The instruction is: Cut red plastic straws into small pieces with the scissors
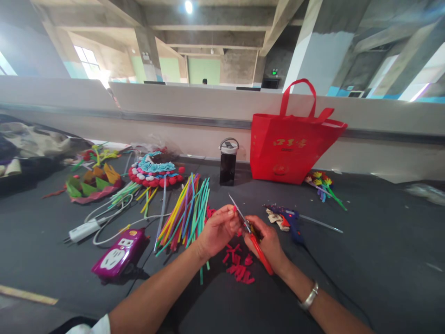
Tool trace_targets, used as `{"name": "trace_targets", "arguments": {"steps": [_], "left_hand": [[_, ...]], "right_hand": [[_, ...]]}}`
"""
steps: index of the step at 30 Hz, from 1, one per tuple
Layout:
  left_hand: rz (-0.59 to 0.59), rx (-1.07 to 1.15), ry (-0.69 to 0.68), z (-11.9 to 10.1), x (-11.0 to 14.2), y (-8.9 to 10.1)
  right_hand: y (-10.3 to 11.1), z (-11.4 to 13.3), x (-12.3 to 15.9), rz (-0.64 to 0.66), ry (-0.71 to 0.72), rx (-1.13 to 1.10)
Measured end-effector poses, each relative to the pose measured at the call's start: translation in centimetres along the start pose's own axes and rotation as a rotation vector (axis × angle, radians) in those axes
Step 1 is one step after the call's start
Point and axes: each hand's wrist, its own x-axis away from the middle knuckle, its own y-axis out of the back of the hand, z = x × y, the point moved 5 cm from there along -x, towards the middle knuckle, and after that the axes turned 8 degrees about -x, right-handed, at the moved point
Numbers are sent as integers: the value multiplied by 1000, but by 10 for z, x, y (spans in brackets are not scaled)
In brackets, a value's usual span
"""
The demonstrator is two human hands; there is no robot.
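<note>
My right hand [269, 243] grips a pair of scissors [256, 247] with orange-red handles, the blades pointing up and to the left. Pinched in the fingertips of my left hand [221, 227] is a small red piece [235, 209], right beside the blades; its kind is too small to make out. Below both hands lies a loose heap of red scraps [239, 269] on the dark table. Just left of my left hand, a bundle of multicoloured pipe cleaners [184, 213] is spread out.
A blue glue gun [294, 222] with its cord rests at right. Behind stand a black bottle [227, 169] and a red bag [292, 148]. Leftward are a purple power strip [120, 255], a white charger [84, 229], a flower-decorated piece [156, 169] and a paper lotus [93, 185].
</note>
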Motion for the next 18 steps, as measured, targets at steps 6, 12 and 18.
{"name": "trace_targets", "arguments": {"steps": [6,12,18], "left_hand": [[-13,-15,-2,0,0,-1],[-177,-158,-49,-5,-5,13],[-594,-865,-90,-24,-10,66]], "right_hand": [[-1,5,-2,44,-13,-54],[6,-3,-1,-58,-92,-42],[30,-9,-7,-273,-178,-87]]}}
